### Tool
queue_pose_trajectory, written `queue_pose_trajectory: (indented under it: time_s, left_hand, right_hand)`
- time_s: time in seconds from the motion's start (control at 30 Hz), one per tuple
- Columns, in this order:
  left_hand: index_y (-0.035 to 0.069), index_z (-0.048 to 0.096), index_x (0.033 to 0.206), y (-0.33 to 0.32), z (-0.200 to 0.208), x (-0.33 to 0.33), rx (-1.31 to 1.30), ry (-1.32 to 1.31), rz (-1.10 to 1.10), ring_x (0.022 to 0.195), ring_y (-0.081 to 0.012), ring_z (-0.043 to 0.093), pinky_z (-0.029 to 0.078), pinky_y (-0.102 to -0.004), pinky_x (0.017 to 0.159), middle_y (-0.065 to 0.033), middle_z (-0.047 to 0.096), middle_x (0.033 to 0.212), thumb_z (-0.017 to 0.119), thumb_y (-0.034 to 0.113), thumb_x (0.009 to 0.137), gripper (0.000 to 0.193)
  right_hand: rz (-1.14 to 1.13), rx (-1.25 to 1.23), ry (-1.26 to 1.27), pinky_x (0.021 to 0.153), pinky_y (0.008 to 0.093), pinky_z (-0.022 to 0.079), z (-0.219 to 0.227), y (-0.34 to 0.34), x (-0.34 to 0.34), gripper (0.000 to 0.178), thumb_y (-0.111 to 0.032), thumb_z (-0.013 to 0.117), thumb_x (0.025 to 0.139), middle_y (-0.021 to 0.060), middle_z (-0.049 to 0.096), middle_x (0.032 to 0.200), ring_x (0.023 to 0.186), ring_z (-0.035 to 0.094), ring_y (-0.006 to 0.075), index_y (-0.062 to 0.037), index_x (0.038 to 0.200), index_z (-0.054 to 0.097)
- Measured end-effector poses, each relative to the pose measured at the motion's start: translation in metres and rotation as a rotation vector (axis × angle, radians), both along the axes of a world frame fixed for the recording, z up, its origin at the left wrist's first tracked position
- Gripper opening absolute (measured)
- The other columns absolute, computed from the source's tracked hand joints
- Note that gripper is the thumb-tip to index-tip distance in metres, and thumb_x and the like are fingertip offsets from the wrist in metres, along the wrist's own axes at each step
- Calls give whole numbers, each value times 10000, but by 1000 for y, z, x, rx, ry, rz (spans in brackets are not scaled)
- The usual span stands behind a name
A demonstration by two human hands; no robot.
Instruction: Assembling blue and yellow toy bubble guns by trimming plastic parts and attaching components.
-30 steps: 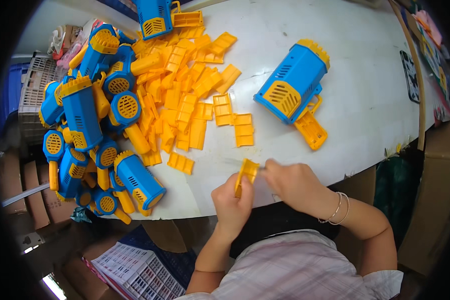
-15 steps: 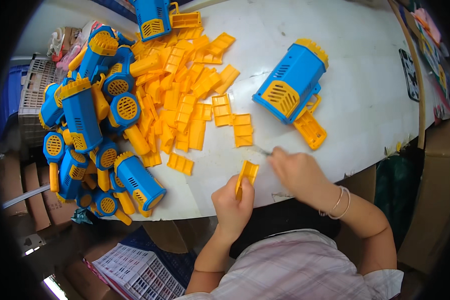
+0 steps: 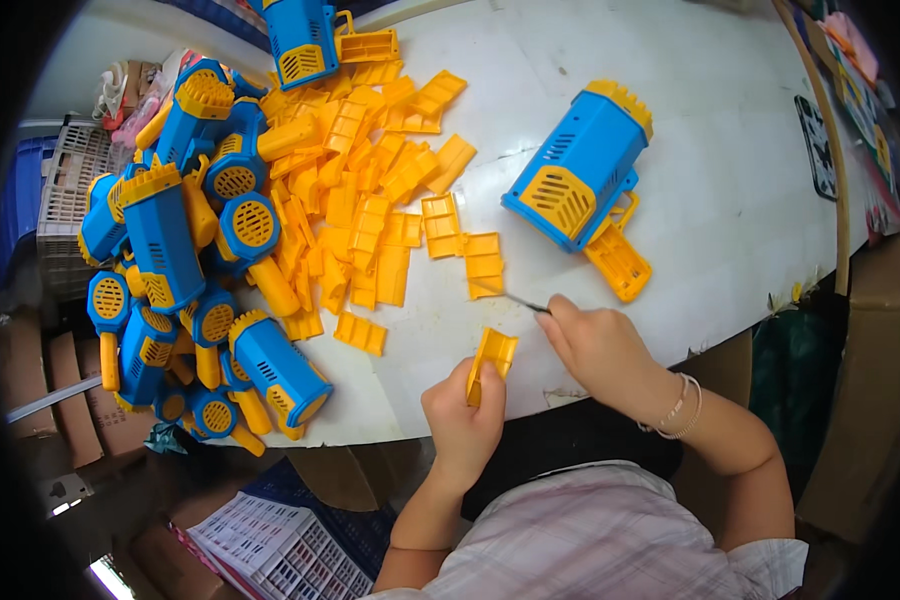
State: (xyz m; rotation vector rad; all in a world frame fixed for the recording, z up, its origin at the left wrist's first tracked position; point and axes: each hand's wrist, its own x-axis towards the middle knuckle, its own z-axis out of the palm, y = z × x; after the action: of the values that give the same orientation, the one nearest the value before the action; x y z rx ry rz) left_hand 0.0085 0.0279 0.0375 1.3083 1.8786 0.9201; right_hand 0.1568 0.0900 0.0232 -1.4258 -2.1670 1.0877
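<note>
The left hand (image 3: pixel 462 420) is closed around a small orange plate (image 3: pixel 491 358), holding it upright just above the near edge of the white worktop (image 3: pixel 730 200). The right hand (image 3: pixel 598 345) is closed around a thin dark tool (image 3: pixel 510 294), its tip reaching out over the worktop toward the nearest loose plates; what kind of tool it is I cannot tell.

Judging by how things lie, the work is somewhere in the middle. A heap of blue toy guns (image 3: pixel 185 260) with orange grilles and handles is stacked at the left edge of the worktop, many deep, and these look finished or set aside. One gun (image 3: pixel 580 165) lies alone to the right of centre, well apart from the heap, with an orange handle piece (image 3: pixel 618 262) touching it below. Between heap and lone gun a wide scatter of orange plates (image 3: pixel 370 210) covers the worktop, so a good many pieces seem left to handle.

Packaging sits around the rim. A white lattice crate (image 3: pixel 68 185) stands at the far left with a blue crate (image 3: pixel 22 195) beside it. Brown cartons (image 3: pixel 45 390) stack below the worktop on the left, and a tall brown carton (image 3: pixel 860 400) stands at the right. A flat white and pink printed box (image 3: pixel 270 550) lies on the floor by the person's knees. A dark card (image 3: pixel 820 145) rests at the right edge of the worktop.
</note>
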Motion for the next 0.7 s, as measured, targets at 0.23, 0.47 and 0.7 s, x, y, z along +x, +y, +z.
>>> queue_pose_trajectory:
  time_s: [0.23, 0.47, 0.7]
  left_hand:
    - [-24, 517, 643, 0, -1, 0, 8, 38, -16, 424, -64, 397, 303, -238, 404, -20, 440, 465, 508, 78, 836, 219]
    - [-23, 513, 637, -1, -2, 0, -11, 27, -22, 427, -66, 397, 302, -241, 404, -23, 441, 468, 505, 74, 835, 221]
    - [-22, 524, 664, -2, -2, -3, -30, -17, -40, 404, -112, 397, 311, -261, 401, -66, 426, 468, 515, 78, 831, 194]
  right_hand:
    - [96, 37, 54, 419, 425, 414, 2, -6, -1, 166, -170, 528, 842, 171, 491, 527, 481, 518, 364, -40, 778, 446]
    - [100, -61, 35, 423, 429, 416, 13, -9, -2, 194, -196, 525, 849, 177, 494, 524, 491, 524, 373, -38, 771, 442]
    - [34, 76, -50, 378, 352, 429, 5, -1, 1, 232, -220, 524, 854, 119, 501, 452, 430, 553, 294, -35, 732, 456]
